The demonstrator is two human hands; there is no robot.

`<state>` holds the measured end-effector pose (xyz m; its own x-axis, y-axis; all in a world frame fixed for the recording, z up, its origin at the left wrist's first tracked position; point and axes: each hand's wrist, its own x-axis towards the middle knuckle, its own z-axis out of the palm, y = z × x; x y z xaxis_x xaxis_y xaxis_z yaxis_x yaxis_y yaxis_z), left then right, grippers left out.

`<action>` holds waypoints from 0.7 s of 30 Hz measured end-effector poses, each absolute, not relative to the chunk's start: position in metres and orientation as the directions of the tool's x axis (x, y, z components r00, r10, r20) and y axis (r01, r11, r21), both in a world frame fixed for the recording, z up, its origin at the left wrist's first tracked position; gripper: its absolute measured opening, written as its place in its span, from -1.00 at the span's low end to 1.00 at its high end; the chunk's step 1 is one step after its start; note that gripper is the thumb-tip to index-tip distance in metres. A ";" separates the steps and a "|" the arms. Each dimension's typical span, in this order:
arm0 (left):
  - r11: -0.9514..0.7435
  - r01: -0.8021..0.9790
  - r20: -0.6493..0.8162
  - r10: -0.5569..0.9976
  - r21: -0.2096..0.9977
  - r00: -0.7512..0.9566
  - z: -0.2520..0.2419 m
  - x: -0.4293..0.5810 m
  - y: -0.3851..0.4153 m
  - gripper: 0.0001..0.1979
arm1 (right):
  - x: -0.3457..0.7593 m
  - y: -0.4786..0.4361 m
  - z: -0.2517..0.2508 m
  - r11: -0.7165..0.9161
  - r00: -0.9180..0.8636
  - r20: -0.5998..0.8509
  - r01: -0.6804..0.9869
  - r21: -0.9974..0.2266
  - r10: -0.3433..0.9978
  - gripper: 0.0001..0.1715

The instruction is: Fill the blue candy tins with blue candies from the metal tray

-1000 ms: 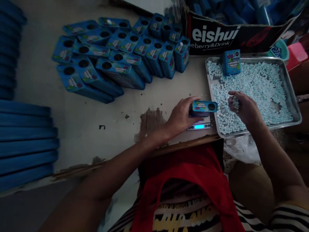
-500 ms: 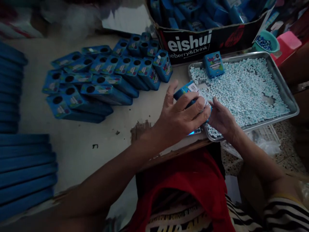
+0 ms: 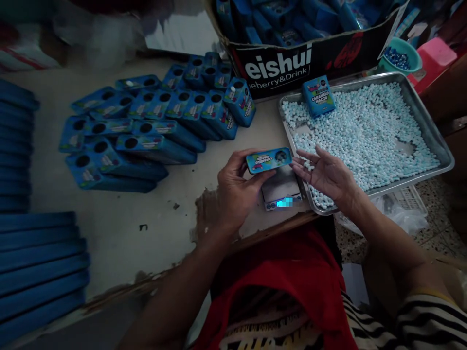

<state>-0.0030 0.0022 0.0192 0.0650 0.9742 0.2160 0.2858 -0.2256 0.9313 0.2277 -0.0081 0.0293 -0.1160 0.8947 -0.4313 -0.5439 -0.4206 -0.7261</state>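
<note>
My left hand [image 3: 235, 187] grips a small blue candy box [image 3: 269, 160] by its left end and holds it level just above a small digital scale [image 3: 281, 191] with a lit blue display. My right hand [image 3: 324, 173] lies palm up beside the box's right end, fingers spread, with a few pale blue candies [image 3: 308, 166] resting on them. It hovers over the near left corner of a metal tray [image 3: 443, 156] filled with pale blue candies. Another blue box [image 3: 318, 96] stands upright in the tray's far left corner.
Several blue boxes with round holes [image 3: 153, 126] lie in rows on the worn white table. Stacked blue flat sheets [image 3: 36, 262] sit at the left. A cardboard carton [image 3: 292, 63] of blue boxes stands behind. A teal bowl [image 3: 400, 54] and a pink container [image 3: 434, 58] are at the far right.
My left hand lifted the box off the scale, turned it over, and now holds it level above the scale. My right hand left the tray, met the box, then opened palm up with candies.
</note>
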 end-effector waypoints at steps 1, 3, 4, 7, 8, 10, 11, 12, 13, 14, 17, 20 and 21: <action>-0.159 0.243 0.154 0.987 0.957 0.041 0.013 -0.004 -0.002 -0.56 | 0.232 -0.009 0.033 -0.412 -0.106 -0.419 -0.503 -0.760 0.902 -0.48; -0.056 0.174 0.050 0.998 0.983 0.035 0.001 -0.005 -0.012 -0.50 | 0.242 -0.012 0.041 -0.361 -0.049 -0.370 -0.368 -0.857 0.928 -0.45; -0.016 0.146 0.009 0.999 0.989 0.051 -0.005 -0.004 -0.017 -0.50 | 0.247 -0.013 0.046 -0.311 0.000 -0.321 -0.253 -0.916 0.947 -0.44; 0.007 0.081 -0.015 0.994 0.997 0.105 -0.014 -0.004 -0.025 -0.48 | 0.261 -0.017 0.056 -0.077 0.149 -0.041 0.245 -0.966 0.988 -0.45; -0.023 0.070 0.016 0.995 0.997 0.103 -0.014 -0.006 -0.026 -0.44 | 0.265 -0.018 0.057 -0.017 0.170 0.052 0.380 -0.925 0.984 -0.45; -0.113 0.067 0.109 0.992 0.991 0.064 -0.008 -0.018 -0.026 -0.34 | 0.275 -0.019 0.055 0.031 0.186 0.153 0.531 -0.847 0.970 -0.47; -0.153 0.078 0.150 0.988 0.985 0.036 -0.003 -0.027 -0.026 -0.31 | 0.280 -0.020 0.051 0.032 0.179 0.167 0.584 -0.811 0.970 -0.49; -0.178 0.097 0.178 0.984 0.979 0.006 0.002 -0.037 -0.026 -0.32 | 0.286 -0.022 0.046 0.031 0.149 0.168 0.651 -0.758 0.974 -0.53; -0.190 0.121 0.195 0.980 0.974 -0.028 0.008 -0.049 -0.028 -0.34 | 0.291 -0.023 0.042 0.039 0.101 0.166 0.736 -0.676 0.981 -0.56; -0.193 0.148 0.205 0.976 0.970 -0.070 0.014 -0.061 -0.030 -0.39 | 0.295 -0.025 0.037 0.057 0.037 0.153 0.824 -0.564 0.988 -0.56; -0.140 0.232 0.192 0.956 0.963 -0.220 0.025 -0.092 -0.041 -0.56 | 0.297 -0.032 0.029 0.093 -0.091 0.017 0.974 -0.205 0.996 -0.36; -0.075 0.237 0.153 0.931 0.969 -0.331 0.026 -0.105 -0.053 -0.68 | 0.286 -0.028 0.029 0.017 -0.018 -0.098 1.000 -0.011 0.995 -0.47; -0.062 0.226 0.139 0.930 0.972 -0.340 0.025 -0.105 -0.057 -0.71 | 0.282 -0.024 0.031 -0.005 0.008 -0.112 1.000 0.020 0.994 -0.56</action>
<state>-0.1053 -0.0568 0.0253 -0.3404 0.9300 0.1386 0.2259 -0.0622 0.9722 0.2824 -0.0238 0.0311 0.0075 0.9937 -0.1116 0.9998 -0.0053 0.0200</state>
